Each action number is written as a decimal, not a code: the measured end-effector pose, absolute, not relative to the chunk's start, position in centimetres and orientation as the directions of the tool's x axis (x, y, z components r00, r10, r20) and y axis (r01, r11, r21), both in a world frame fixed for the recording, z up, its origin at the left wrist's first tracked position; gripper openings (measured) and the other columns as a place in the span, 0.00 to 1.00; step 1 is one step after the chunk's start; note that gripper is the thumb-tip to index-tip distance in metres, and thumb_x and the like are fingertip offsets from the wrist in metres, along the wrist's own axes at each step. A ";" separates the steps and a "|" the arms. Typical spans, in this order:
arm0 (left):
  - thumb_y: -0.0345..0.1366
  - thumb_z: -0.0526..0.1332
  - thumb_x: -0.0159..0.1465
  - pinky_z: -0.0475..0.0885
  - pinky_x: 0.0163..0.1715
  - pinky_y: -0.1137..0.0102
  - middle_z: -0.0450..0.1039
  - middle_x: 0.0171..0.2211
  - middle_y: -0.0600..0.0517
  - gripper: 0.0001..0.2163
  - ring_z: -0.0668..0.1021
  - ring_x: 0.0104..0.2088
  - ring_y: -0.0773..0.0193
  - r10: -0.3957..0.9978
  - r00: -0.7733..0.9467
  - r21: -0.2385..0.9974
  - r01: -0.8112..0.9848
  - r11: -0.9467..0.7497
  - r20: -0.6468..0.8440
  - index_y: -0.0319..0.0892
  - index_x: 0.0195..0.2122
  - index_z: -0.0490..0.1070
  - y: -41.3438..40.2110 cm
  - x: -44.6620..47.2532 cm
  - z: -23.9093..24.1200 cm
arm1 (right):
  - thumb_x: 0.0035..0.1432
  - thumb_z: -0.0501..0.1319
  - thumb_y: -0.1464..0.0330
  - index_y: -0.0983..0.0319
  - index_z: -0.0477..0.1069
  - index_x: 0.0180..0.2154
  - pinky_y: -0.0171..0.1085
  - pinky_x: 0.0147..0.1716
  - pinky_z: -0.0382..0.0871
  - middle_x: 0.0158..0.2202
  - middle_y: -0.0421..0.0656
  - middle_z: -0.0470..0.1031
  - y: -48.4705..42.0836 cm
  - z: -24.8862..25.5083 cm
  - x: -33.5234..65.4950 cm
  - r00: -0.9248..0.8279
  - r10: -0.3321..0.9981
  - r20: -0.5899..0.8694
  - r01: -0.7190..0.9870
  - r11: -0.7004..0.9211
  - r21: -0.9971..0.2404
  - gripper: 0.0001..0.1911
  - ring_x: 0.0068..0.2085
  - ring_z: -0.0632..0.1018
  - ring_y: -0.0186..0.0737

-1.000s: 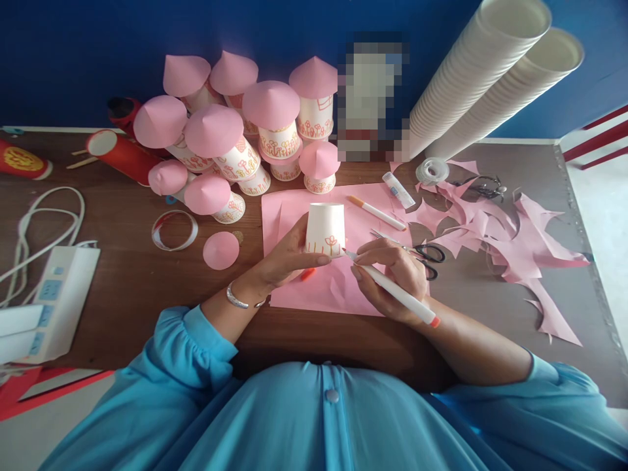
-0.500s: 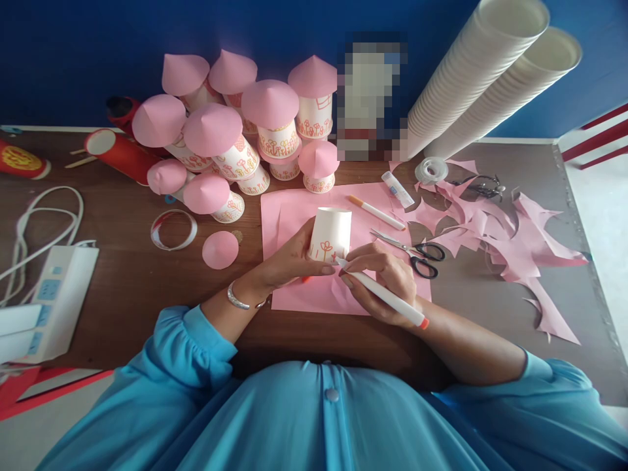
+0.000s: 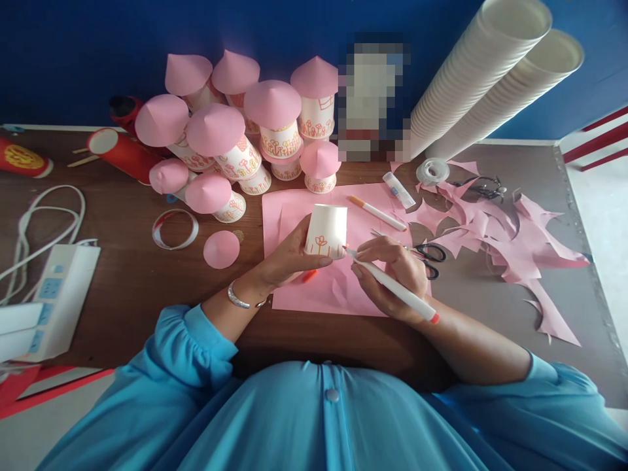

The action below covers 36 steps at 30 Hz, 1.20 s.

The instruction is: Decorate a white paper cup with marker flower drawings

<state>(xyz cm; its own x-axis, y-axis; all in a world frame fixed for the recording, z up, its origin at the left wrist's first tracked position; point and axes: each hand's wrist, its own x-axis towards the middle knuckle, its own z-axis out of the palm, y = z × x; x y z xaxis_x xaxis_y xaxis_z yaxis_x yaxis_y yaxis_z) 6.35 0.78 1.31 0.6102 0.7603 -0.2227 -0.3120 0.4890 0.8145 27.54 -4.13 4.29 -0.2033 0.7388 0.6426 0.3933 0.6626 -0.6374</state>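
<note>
My left hand (image 3: 289,255) grips a white paper cup (image 3: 328,226) turned upside down, with its thumb along the lower front. A flower and short strokes are drawn near the cup's rim. In my right hand (image 3: 392,275) is a white marker (image 3: 405,296) with an orange-red end, its tip at the cup's lower right edge. Below them lie pink paper sheets (image 3: 289,288) with an orange marker cap (image 3: 309,275) on top. Black-handled scissors (image 3: 430,253) are partly hidden behind my right hand. Another white marker (image 3: 377,212) rests on the sheets beyond the cup.
Several decorated cups with pink cone roofs (image 3: 216,131) stand at the back left. Tall stacks of paper cups (image 3: 471,72) lean at the back right. Pink scraps (image 3: 534,242), clear tape (image 3: 432,171), a glue stick (image 3: 398,190), a tape ring (image 3: 174,229) and a power strip (image 3: 66,294) lie around.
The cup has moved slightly left and turned, so its flower sits further left. My right hand has shifted a little right with the marker, uncovering the orange cap more.
</note>
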 end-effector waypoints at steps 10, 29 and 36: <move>0.36 0.78 0.57 0.74 0.50 0.63 0.78 0.48 0.51 0.28 0.81 0.49 0.57 0.775 0.607 0.832 -0.328 0.447 -0.177 0.49 0.57 0.70 0.8 6.3 1.2 | 0.64 0.66 0.75 0.58 0.72 0.42 0.37 0.29 0.79 0.32 0.41 0.79 -4.0 4.1 27.5 -0.200 0.732 0.651 0.396 0.668 -0.630 0.08 0.31 0.83 0.40; 0.35 0.80 0.53 0.74 0.46 0.63 0.76 0.44 0.51 0.32 0.80 0.45 0.58 0.756 0.619 0.813 -0.318 0.487 -0.211 0.49 0.57 0.69 0.8 6.6 1.5 | 0.64 0.66 0.75 0.57 0.73 0.43 0.37 0.30 0.78 0.32 0.40 0.80 -4.2 4.1 27.2 -0.192 0.732 0.654 0.380 0.670 -0.638 0.09 0.32 0.83 0.40; 0.38 0.80 0.54 0.68 0.35 0.69 0.74 0.42 0.52 0.34 0.77 0.39 0.63 0.759 0.612 0.858 -0.249 0.449 -0.220 0.50 0.60 0.68 0.7 6.4 1.2 | 0.63 0.67 0.76 0.57 0.73 0.43 0.36 0.30 0.78 0.33 0.40 0.82 -4.1 3.7 26.9 -0.195 0.722 0.664 0.394 0.677 -0.621 0.10 0.32 0.84 0.40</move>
<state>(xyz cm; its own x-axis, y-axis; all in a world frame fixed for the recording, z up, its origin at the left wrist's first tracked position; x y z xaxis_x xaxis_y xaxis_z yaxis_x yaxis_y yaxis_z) 6.40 0.71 1.21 0.6122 0.7595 -0.2201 -0.2490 0.4494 0.8579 26.92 -4.07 3.68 -0.1950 0.7220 0.6639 0.3942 0.6775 -0.6210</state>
